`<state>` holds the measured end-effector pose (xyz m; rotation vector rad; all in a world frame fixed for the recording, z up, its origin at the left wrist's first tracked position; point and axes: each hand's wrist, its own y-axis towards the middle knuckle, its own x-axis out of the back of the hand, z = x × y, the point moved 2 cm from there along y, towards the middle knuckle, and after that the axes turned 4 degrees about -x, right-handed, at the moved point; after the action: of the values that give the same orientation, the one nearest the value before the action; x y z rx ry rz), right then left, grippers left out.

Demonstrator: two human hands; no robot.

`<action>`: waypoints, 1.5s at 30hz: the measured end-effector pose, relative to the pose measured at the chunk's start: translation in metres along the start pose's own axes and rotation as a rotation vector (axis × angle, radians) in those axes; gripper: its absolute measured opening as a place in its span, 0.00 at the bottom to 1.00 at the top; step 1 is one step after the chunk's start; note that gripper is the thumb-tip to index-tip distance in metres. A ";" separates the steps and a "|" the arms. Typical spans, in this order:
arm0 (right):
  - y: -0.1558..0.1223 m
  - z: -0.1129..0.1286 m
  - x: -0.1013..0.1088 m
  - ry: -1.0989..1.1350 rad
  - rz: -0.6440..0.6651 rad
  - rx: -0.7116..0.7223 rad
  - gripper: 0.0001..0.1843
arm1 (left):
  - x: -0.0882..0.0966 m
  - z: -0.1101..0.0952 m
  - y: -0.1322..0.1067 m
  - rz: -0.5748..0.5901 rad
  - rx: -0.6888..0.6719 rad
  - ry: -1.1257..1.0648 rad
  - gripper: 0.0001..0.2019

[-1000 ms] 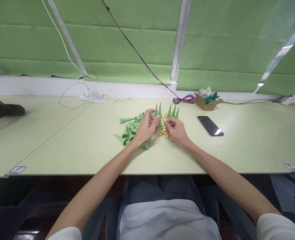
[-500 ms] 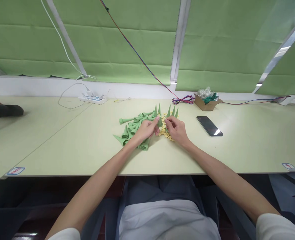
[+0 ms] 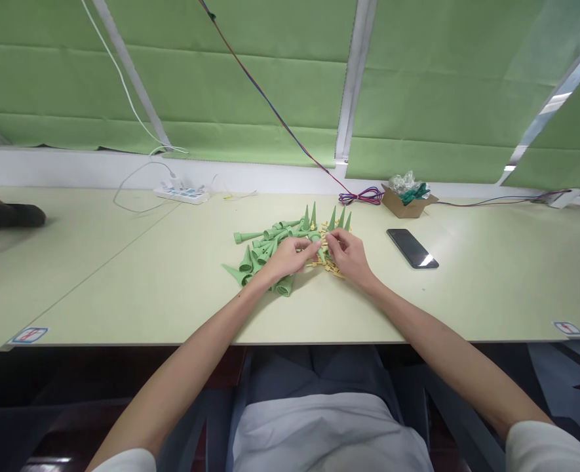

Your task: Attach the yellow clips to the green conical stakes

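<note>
My left hand (image 3: 293, 254) is closed on a green plastic watering spike (image 3: 316, 237), tilted with its pointed end slanting down and toward me. Close beside it on the right, my right hand (image 3: 350, 254) makes a pinch at the spike's collar; whatever its fingertips hold is too small to make out. Under and around both hands lies a pile of small yellow plastic pieces (image 3: 336, 270). A heap of loose green spikes (image 3: 265, 249) spreads left of and beneath my left hand. Behind my hands several green spikes (image 3: 341, 217) stand point up.
A black phone (image 3: 412, 248) lies right of my hands. Farther back stand a small cardboard box (image 3: 407, 207) with plastic wrapping and a coiled red-blue cable (image 3: 363, 196). A white power strip (image 3: 184, 193) is at the back left; a black object (image 3: 14, 214) sits at the far left.
The spike in my left hand has turned from point up to point down toward me. My left thumb has lowered; my right hand has barely moved.
</note>
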<state>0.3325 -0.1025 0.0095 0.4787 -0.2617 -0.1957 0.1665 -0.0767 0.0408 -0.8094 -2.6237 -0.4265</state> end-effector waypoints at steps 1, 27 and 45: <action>0.000 -0.001 0.000 0.005 -0.003 -0.010 0.17 | 0.000 -0.001 -0.001 0.002 -0.024 0.018 0.23; 0.004 -0.003 -0.004 0.134 -0.001 -0.139 0.22 | -0.002 0.008 0.003 -0.136 -0.164 0.131 0.14; -0.002 0.006 -0.002 0.000 0.047 0.023 0.18 | -0.006 0.010 0.007 0.061 0.227 -0.588 0.17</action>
<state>0.3281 -0.1061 0.0134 0.4949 -0.2751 -0.1466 0.1724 -0.0698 0.0303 -1.0576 -3.0831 0.1579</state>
